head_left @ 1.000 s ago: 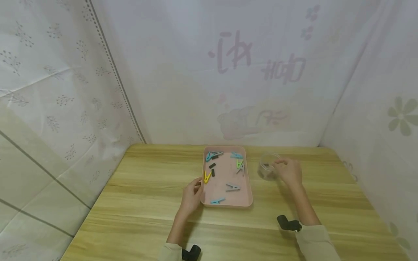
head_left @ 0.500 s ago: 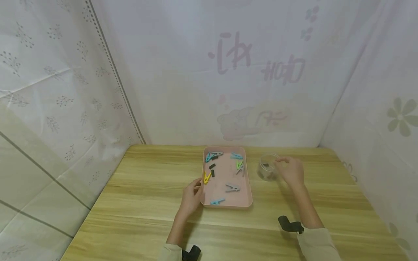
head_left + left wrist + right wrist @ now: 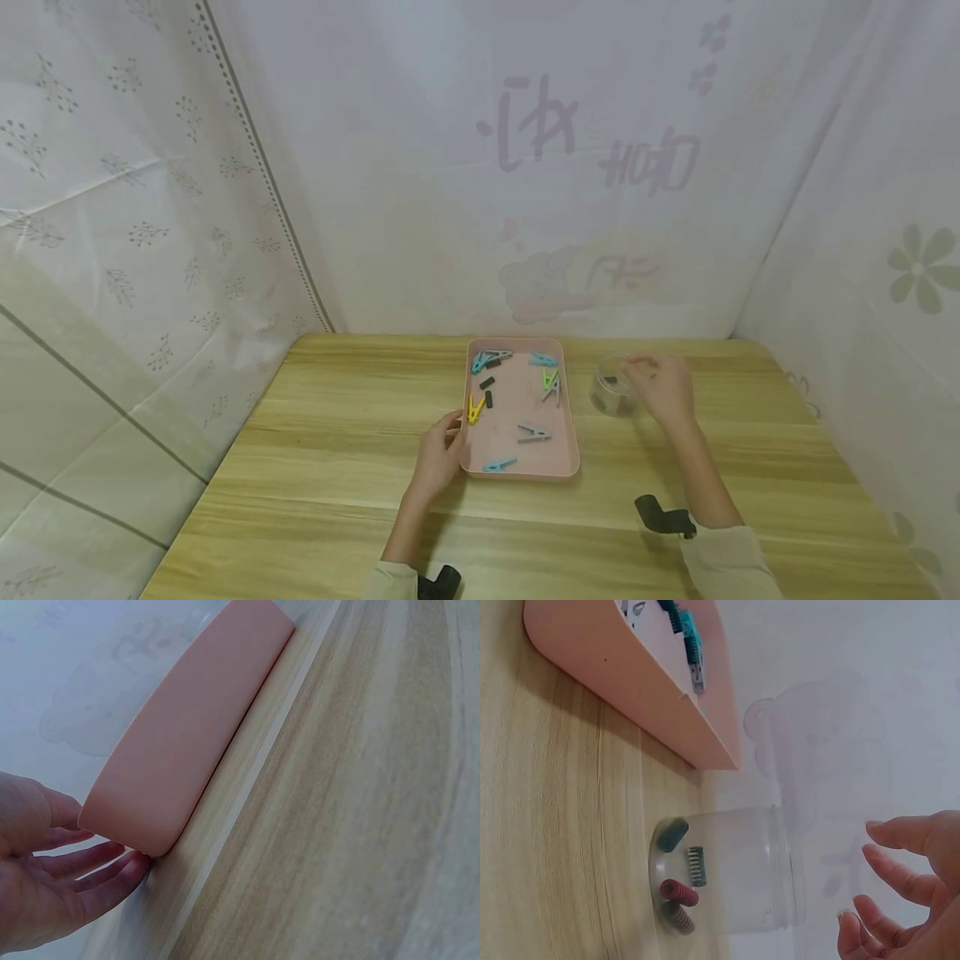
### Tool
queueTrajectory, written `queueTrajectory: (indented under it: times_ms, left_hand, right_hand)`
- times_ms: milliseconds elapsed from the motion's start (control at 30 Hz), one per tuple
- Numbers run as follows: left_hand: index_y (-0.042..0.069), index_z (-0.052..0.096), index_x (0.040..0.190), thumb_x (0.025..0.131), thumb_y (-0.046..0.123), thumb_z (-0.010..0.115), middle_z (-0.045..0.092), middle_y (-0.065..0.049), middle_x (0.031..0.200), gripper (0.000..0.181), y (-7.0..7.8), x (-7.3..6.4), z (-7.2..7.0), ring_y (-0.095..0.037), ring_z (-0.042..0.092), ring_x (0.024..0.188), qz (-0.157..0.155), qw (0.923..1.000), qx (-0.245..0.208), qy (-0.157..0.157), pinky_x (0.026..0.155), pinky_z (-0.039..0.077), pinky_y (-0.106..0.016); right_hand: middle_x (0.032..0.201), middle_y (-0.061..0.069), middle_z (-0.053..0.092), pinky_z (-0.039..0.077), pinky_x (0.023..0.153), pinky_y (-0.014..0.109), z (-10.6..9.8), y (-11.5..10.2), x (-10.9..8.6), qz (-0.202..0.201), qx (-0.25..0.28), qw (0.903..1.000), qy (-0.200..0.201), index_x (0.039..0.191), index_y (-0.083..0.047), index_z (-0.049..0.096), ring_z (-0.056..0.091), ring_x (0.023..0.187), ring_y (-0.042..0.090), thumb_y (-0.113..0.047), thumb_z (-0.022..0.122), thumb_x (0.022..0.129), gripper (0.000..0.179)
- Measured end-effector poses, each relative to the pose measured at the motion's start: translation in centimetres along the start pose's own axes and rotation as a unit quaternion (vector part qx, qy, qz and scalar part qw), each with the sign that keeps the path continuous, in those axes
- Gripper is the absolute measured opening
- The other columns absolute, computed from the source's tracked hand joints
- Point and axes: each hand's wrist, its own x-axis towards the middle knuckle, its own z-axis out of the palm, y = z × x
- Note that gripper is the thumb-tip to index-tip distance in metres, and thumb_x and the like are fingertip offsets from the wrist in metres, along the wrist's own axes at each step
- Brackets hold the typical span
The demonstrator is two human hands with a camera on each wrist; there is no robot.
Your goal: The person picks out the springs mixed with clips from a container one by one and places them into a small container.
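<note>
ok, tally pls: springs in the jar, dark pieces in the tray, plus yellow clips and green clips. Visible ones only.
Springs in clear jar: 4
Dark pieces in pink tray: 3
Yellow clip: 1
Green clip: 1
Total: 9

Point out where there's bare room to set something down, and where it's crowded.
The table is bare left of the left hand, nearer than the tray, and right of the right hand. The tray's middle is free. Crowded: its far left, with clothespins and dark springs; the gap between tray and jar is narrow.
</note>
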Motion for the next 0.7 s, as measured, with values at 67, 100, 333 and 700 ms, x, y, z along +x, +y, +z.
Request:
queueTrajectory:
  times_ms: [67, 100, 333, 700]
  left_hand:
    - [-0.003, 0.056, 0.137, 0.103, 0.005, 0.053, 0.064, -0.025, 0.12, 0.035, 0.0, 0.0, 0.0, -0.041, 0.067, 0.106, 0.0, 1.0, -0.001, 0.0, 0.086, 0.058, -0.047]
    - [-0.003, 0.056, 0.136, 0.103, 0.005, 0.053, 0.064, -0.025, 0.12, 0.035, 0.0, 0.0, 0.0, -0.041, 0.067, 0.105, -0.001, 1.0, -0.002, 0.001, 0.086, 0.058, -0.048]
    - [-0.004, 0.056, 0.136, 0.102, 0.004, 0.053, 0.064, -0.025, 0.12, 0.035, 0.2, 0.0, 0.0, -0.042, 0.067, 0.106, -0.001, 1.0, 0.0, 0.002, 0.088, 0.058, -0.049]
    - [-0.004, 0.056, 0.136, 0.102, 0.004, 0.053, 0.064, -0.026, 0.119, 0.034, 0.4, -0.1, 0.0, -0.042, 0.066, 0.107, 0.002, 1.0, 0.004, 0.003, 0.088, 0.057, -0.049]
  right_hand:
    - [0.126, 0.038, 0.058, 0.043, 0.045, 0.023, 0.0, -0.3, -0.1, -0.004, 0.013, 0.9999, -0.002, 0.112, 0.007, 0.069, 0.046, 0.046, 0.008, -0.02, 0.066, 0.096, 0.032]
    - [0.125, 0.038, 0.058, 0.043, 0.045, 0.022, 0.0, -0.4, -0.1, -0.007, 0.016, 0.9998, -0.003, 0.112, 0.007, 0.069, 0.047, 0.047, 0.008, -0.02, 0.066, 0.096, 0.032]
    - [0.118, 0.035, 0.063, 0.057, 0.068, 0.039, 0.4, -1.0, -0.3, -0.018, 0.029, 0.9993, -0.012, 0.114, 0.006, 0.069, 0.066, 0.088, 0.04, -0.017, 0.067, 0.096, 0.03]
    - [0.121, 0.031, 0.064, 0.055, 0.079, 0.049, 0.9, -1.9, -0.4, -0.014, 0.021, 0.9983, -0.053, 0.124, 0.004, 0.063, 0.063, 0.097, 0.041, -0.019, 0.062, 0.099, 0.034]
